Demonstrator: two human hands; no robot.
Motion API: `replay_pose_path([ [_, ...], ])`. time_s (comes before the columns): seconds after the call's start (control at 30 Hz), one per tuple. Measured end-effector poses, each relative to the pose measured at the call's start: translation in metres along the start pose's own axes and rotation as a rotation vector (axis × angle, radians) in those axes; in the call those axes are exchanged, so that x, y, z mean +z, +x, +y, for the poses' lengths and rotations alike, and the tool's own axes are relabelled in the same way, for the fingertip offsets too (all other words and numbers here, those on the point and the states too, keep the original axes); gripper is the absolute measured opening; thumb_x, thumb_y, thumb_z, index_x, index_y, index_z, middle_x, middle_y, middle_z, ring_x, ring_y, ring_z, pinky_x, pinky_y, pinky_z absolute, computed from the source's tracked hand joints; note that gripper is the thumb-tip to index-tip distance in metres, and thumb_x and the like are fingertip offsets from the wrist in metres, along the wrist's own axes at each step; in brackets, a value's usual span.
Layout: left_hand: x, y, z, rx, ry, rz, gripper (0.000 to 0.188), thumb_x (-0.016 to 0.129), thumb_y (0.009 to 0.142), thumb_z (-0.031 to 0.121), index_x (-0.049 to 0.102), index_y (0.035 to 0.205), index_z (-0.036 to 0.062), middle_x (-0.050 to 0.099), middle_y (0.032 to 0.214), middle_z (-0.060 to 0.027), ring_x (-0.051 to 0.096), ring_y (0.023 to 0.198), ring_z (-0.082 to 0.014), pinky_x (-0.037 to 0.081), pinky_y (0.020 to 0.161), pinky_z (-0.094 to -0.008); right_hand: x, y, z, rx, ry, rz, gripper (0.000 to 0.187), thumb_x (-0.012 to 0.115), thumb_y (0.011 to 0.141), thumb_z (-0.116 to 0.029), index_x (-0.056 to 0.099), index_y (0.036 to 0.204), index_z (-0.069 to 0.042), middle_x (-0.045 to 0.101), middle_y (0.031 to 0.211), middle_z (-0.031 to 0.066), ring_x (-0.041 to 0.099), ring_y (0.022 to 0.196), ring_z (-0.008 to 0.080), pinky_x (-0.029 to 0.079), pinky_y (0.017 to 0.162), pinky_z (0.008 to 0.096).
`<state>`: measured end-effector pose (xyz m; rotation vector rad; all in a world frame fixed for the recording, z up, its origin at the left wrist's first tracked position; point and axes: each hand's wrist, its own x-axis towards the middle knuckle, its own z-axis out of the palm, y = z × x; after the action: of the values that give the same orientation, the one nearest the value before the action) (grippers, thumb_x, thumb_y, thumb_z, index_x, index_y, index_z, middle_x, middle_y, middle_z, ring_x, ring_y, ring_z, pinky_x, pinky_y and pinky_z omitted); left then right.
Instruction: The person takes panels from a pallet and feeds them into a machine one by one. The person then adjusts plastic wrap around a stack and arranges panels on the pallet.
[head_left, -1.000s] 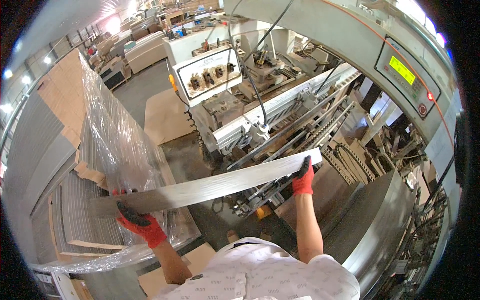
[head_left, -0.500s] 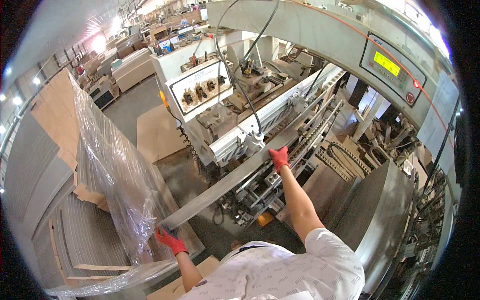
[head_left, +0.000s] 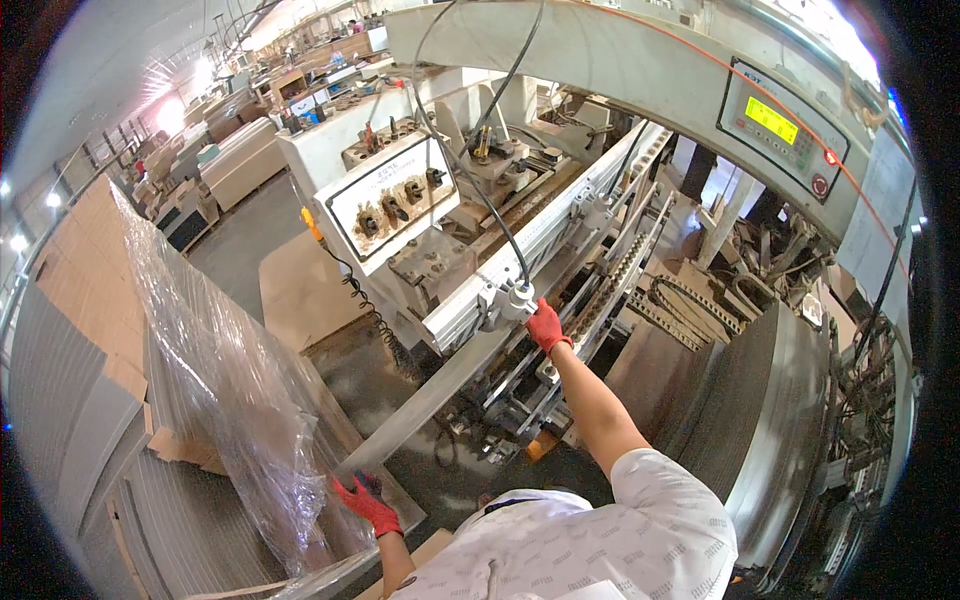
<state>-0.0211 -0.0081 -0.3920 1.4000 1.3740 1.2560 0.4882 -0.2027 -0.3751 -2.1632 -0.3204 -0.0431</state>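
A long, narrow grey board (head_left: 425,402) slants from the lower left up to the machine's clamp (head_left: 515,303). My left hand (head_left: 370,503), in a red glove with a dark palm, is at the board's near end, its fingers spread apart. Whether the palm touches that end I cannot tell. My right hand (head_left: 546,327), also in a red glove, is closed at the board's right edge, beside the clamp. Its fingertips are partly hidden. The board's far part runs under the white rail (head_left: 560,235) of the machine.
Left of me stands a stack of grey panels (head_left: 200,510) under clear plastic film (head_left: 230,370). A control box with knobs (head_left: 390,200) and a coiled cable (head_left: 375,315) are ahead. More dark boards (head_left: 740,400) lean at my right. A display panel (head_left: 780,130) hangs on the beam.
The board has shifted forward and slightly right under the clamp. My left hand has moved right and down, its fingers now more spread. My right hand has moved slightly left and down, closer to the clamp.
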Motion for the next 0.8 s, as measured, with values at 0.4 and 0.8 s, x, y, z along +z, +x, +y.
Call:
replay_pose_path([
  [0.4, 0.000, -0.005, 0.022, -0.228, -0.448, -0.001, 0.055, 0.059, 0.098, 0.012, 0.039, 0.150, 0.0083, 0.049, 0.141, -0.0097, 0.059, 0.070, -0.0145, 0.052, 0.061, -0.0300, 0.004, 0.001, 0.012, -0.138, 0.125, -0.039, 0.033, 0.061, 0.083, -0.018, 0.052, 0.107, 0.001, 0.063, 0.096, 0.0321, 0.060, 0.098, 0.0496, 0.047, 0.080, 0.0535],
  [0.8, -0.010, 0.009, -0.007, 0.203, 0.369, -0.045, 0.058, 0.065, 0.095, 0.016, 0.041, 0.147, 0.0029, 0.045, 0.145, -0.0191, 0.054, 0.117, -0.0338, 0.045, 0.101, -0.0445, -0.021, -0.038, -0.025, -0.065, -0.067, -0.055, 0.044, 0.063, 0.084, -0.021, 0.054, 0.125, -0.008, 0.066, 0.101, 0.0243, 0.063, 0.098, 0.0444, 0.050, 0.085, 0.0490],
])
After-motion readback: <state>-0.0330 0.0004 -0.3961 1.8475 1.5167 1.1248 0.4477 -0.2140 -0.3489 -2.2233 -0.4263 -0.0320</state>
